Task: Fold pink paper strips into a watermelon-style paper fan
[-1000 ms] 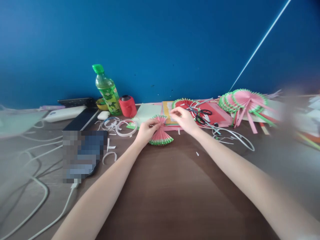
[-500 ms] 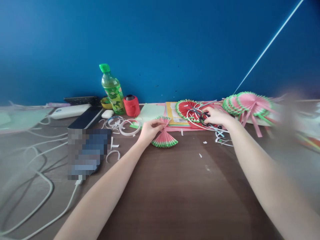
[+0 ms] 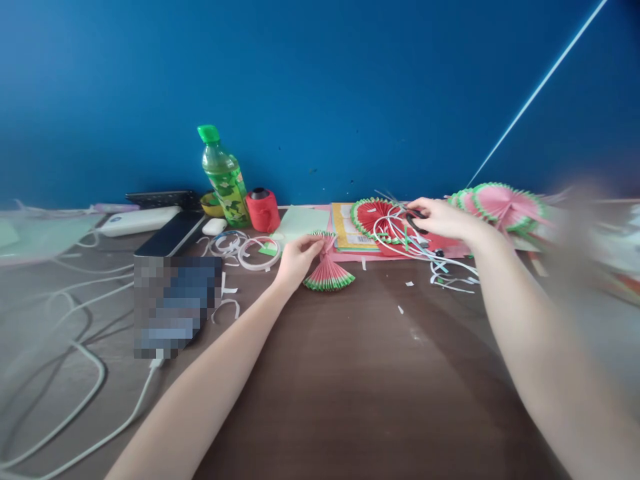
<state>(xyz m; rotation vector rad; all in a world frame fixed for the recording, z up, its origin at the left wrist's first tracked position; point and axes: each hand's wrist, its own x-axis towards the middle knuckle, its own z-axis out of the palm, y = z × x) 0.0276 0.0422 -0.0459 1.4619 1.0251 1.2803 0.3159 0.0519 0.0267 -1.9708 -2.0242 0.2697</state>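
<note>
My left hand (image 3: 299, 261) pinches a pleated paper fan (image 3: 330, 275) near its narrow middle. The fan is pink with a green and white edge and spreads out at both ends. My right hand (image 3: 434, 217) is closed on the handles of a pair of scissors (image 3: 416, 220), whose thin blades point up and to the left. Just below and behind the scissors lie a red pleated paper fan (image 3: 369, 220) with a green rim and a loose bunch of white cords (image 3: 395, 245).
Along the wall stand a green-capped bottle (image 3: 226, 180) and a spool of red thread (image 3: 263, 212). Pink and green pleated fans (image 3: 505, 203) are stacked at right. A phone (image 3: 177, 307) with a white cable (image 3: 143, 393) lies at left. Paper scraps (image 3: 410, 284) dot the brown table (image 3: 360, 373).
My right hand has lifted the scissors slightly up and to the right, off the cords and red fan. My left hand keeps its pinch on the pink fan, almost unmoved.
</note>
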